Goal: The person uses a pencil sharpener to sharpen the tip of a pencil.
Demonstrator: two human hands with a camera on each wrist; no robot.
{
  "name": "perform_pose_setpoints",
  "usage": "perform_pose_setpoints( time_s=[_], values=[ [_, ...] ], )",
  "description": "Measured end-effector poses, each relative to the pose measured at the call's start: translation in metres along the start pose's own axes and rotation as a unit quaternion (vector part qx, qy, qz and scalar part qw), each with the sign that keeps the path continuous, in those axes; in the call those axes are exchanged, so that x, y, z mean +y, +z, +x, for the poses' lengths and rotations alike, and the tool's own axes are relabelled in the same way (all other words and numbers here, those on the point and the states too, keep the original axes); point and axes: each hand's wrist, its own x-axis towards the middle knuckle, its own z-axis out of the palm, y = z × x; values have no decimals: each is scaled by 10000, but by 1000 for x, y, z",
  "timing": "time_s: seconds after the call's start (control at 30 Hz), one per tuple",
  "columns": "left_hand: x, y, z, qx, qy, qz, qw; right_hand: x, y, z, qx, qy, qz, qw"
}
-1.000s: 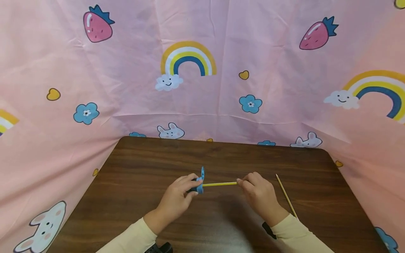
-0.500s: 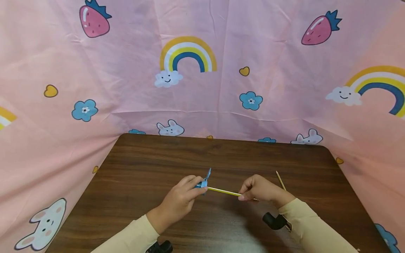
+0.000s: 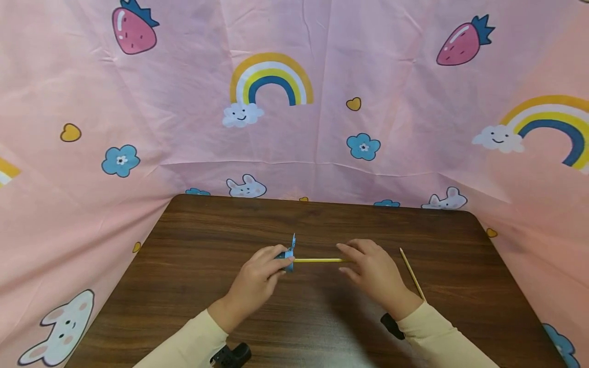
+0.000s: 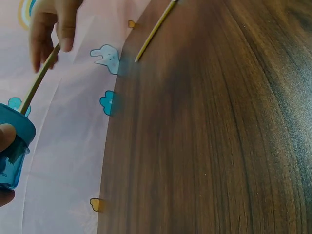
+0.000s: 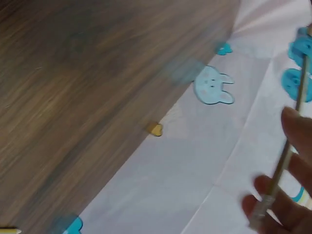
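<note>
My left hand (image 3: 255, 276) grips a small blue pencil sharpener (image 3: 289, 261), its flip lid (image 3: 293, 241) standing up. Its translucent blue body (image 4: 10, 163) shows between thumb and fingers in the left wrist view. A yellow pencil (image 3: 318, 260) runs level from the sharpener's mouth toward the right; its tip is hidden inside. At the pencil's far end, my right hand (image 3: 375, 271) has its thumb and fingers spread apart around the shaft. In the right wrist view, the pencil's blunt end (image 5: 260, 217) lies across the fingers, somewhat blurred.
A second pencil (image 3: 412, 275) lies on the dark wooden table (image 3: 221, 225), just right of the right hand, partly covered by the sleeve. Behind and beside the table hangs a pink printed cloth (image 3: 193, 92). Each wrist carries a black camera (image 3: 231, 354).
The right hand pinched the pencil, turned over and dipped, then came back up with fingers spread. Sharpener and pencil tilted and are level again. The left hand keeps its hold.
</note>
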Motion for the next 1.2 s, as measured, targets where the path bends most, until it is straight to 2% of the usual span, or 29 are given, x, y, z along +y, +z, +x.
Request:
perform_pose_setpoints(
  time_s=[0.13,0.3,0.4,0.53,0.6,0.67,0.73,0.83,0.9,0.97,1.0,1.03,1.07,1.13,1.17,1.2],
  values=[
    [2,-4,-1,-94,-434,-76,9990,5,11,-3,832,-592,-263,9944],
    [3,-7,0,-176,-984,-412,9941,7,19,-5,1442,-935,-341,9845],
    [5,-9,1,-189,-1200,-648,9905,8,24,-5,1963,-1214,-306,9725],
    [8,-10,1,-378,-1475,-755,9854,10,30,-4,2707,-1609,-240,9488],
    [9,-10,0,-528,-1571,-765,9832,9,31,-4,2838,-1666,-221,9440],
    [10,-9,-2,-655,-1563,-728,9829,8,30,-5,2786,-1644,-189,9460],
    [9,-9,-4,-692,-1358,-579,9866,5,29,-5,2525,-1473,-157,9562],
    [6,-7,-7,-596,-735,-222,9953,1,24,-5,1850,-1048,30,9771],
    [4,-5,-7,-480,-263,20,9985,-1,20,-4,1165,-637,332,9906],
    [1,-2,-7,-353,153,183,9991,-1,14,-4,286,-151,917,9953],
    [0,-1,-7,-310,319,243,9987,0,10,-3,-215,132,1292,9913],
    [0,0,-6,-277,467,289,9981,2,7,-2,-701,428,1698,9821],
    [-1,0,-6,-261,604,328,9973,4,3,-1,-1152,713,2111,9680],
    [-1,1,-6,-253,800,345,9959,9,-2,1,-1872,1176,2823,9335],
    [-1,2,-6,-243,878,353,9952,12,-3,2,-2138,1341,3109,9163],
    [-1,2,-6,-244,928,352,9948,14,-4,3,-2322,1431,3313,9032]
  ],
)
